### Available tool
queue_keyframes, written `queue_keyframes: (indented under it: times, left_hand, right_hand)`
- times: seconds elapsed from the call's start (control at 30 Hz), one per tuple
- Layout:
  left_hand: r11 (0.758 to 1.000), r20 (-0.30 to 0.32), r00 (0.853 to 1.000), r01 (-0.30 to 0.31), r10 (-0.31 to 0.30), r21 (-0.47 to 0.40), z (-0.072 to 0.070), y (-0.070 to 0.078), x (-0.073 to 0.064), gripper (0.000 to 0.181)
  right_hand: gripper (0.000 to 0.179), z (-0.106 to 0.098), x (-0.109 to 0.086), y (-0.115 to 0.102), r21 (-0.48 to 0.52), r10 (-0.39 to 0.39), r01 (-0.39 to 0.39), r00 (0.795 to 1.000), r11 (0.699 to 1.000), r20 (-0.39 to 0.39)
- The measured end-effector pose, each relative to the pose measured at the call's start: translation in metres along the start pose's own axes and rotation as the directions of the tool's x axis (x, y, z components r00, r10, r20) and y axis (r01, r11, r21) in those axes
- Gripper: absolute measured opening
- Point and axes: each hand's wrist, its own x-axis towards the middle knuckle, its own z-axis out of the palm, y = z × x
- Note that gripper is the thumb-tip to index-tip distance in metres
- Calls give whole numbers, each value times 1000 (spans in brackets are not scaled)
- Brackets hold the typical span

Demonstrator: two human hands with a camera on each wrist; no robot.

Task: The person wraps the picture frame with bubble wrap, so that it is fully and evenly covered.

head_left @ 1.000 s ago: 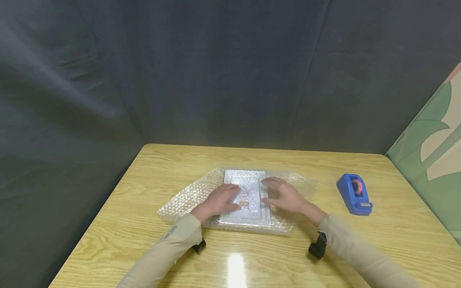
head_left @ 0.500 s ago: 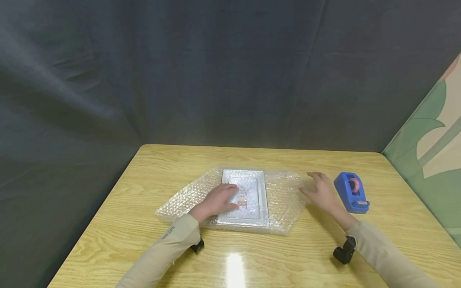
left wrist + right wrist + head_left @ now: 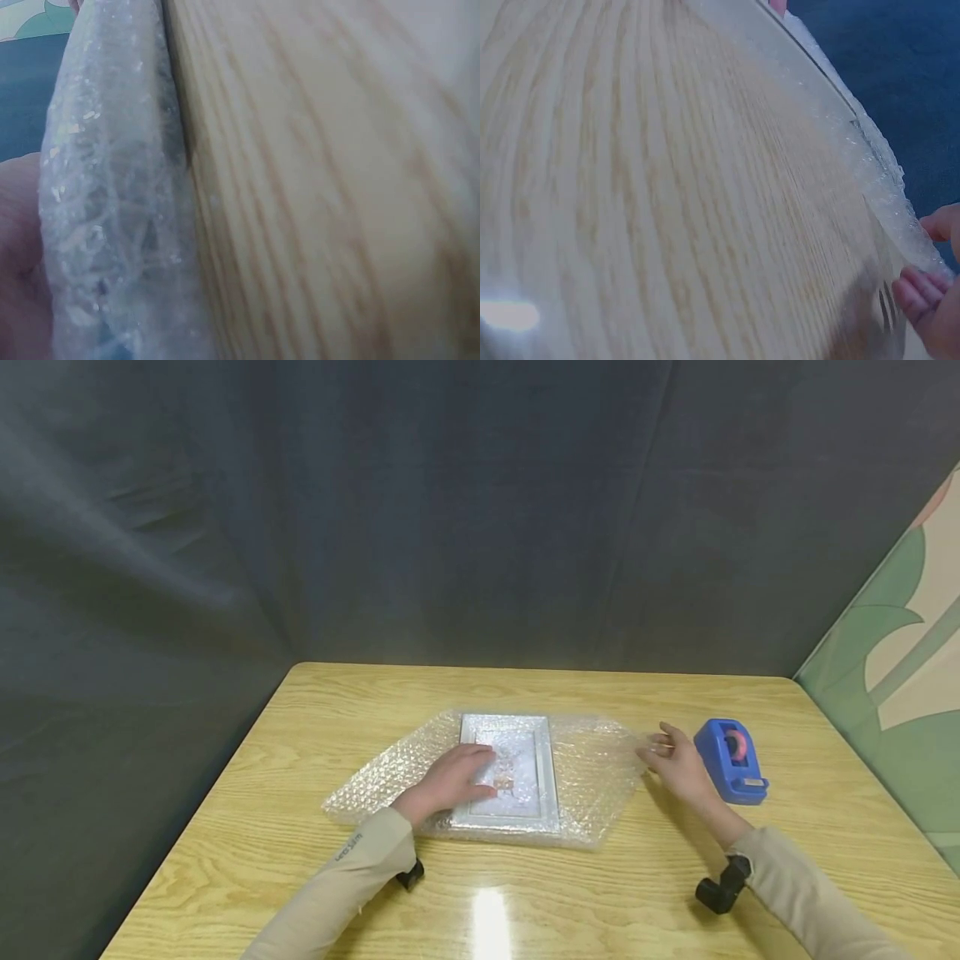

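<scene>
A silver-white picture frame (image 3: 553, 777) lies on a sheet of bubble wrap (image 3: 596, 768), with a layer of the wrap over its front. My left hand (image 3: 450, 777) rests on the covered frame, fingers extended across its left half. At the wrap's right end, my right hand (image 3: 678, 768) pinches the edge between thumb and fingers. The right wrist view shows those fingers (image 3: 922, 296) at the tip of the bubble wrap (image 3: 900, 210). Close up in the left wrist view is the wrap's near edge (image 3: 120, 180), with part of the left hand (image 3: 19, 240) beside it.
A blue tape dispenser (image 3: 731, 764) with a pink roll stands just right of my right hand. The wood-grain table (image 3: 585, 902) ends at a dark curtain (image 3: 480, 527) behind, and a patterned panel (image 3: 915, 693) borders it on the right.
My right hand has moved right, from beside the frame to the far right end of the bubble wrap, and now pinches it. The left hand has stayed on the frame.
</scene>
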Motion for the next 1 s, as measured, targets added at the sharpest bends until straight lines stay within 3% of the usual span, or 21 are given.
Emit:
queue_keyframes:
  times: [0.17,0.37,0.47,0.73,1.0]
  left_hand:
    - [1000,-1,1000,10,-10,-16,0,0,-1,62]
    - [1000,6,1000,18,-18,-22,-1,2,-1,62]
    - [999,9,1000,21,-21,-27,-2,3,-1,62]
    - [999,4,1000,25,-25,-47,-3,3,-2,62]
    - [999,-11,1000,-1,0,-36,-1,1,-1,61]
  right_hand:
    - [64,3,-3,-2,126,-26,30,999,992,-30]
    - [56,15,-11,-4,271,68,-61,998,961,-15]
    - [56,24,-19,-8,316,79,-75,997,946,0]
    - [53,39,-31,-19,455,-42,65,997,888,-60]
    - [50,43,-28,-45,520,-221,244,969,819,-108]
